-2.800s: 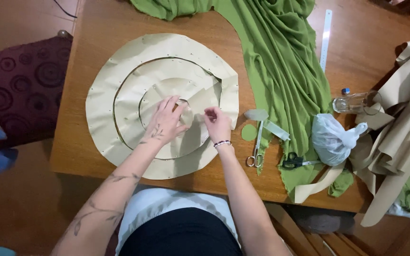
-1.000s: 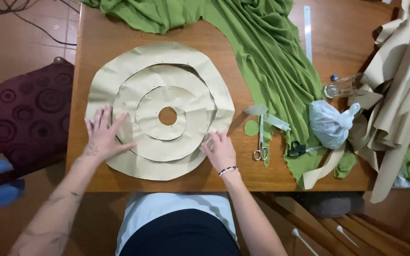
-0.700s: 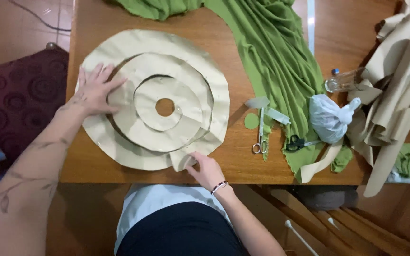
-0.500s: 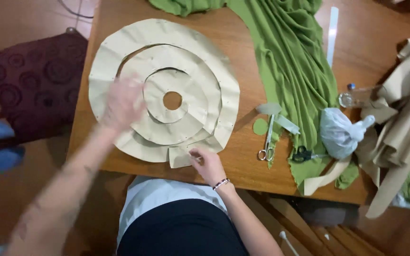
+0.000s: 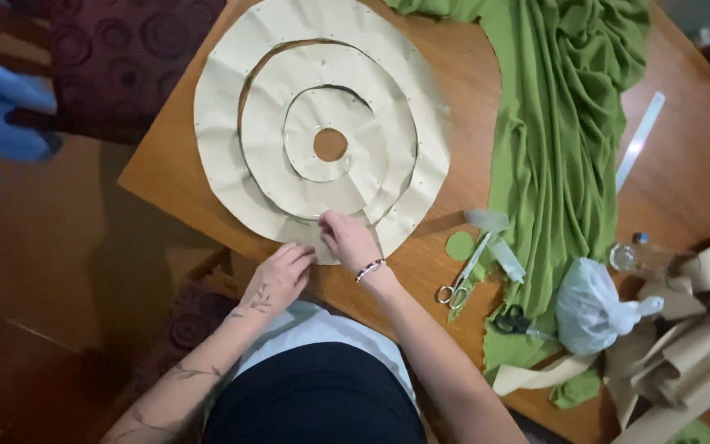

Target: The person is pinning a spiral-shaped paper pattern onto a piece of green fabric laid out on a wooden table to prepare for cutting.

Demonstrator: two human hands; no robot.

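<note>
A large beige paper spiral pattern (image 5: 322, 107) with a round centre hole lies flat on the wooden table (image 5: 174, 173). Both hands meet at its near edge. My right hand (image 5: 348, 240), with a beaded bracelet on the wrist, pinches the paper's outer end. My left hand (image 5: 279, 275), tattooed on the forearm, touches the same edge at the table's rim, fingers curled on the paper.
Green fabric (image 5: 560, 123) drapes down the table's right side. Silver scissors (image 5: 457, 284), a green fabric disc (image 5: 458, 245), black scissors (image 5: 509, 319), a knotted white plastic bag (image 5: 593, 304), a clear bottle (image 5: 638, 255), a ruler (image 5: 639, 140) and rolled beige paper (image 5: 692, 345) lie at the right. A maroon cushion (image 5: 117, 57) sits at the left.
My left hand left the spiral's far left side and came to the near edge beside my right hand. The view tilted, and the right hand stayed on the paper's end.
</note>
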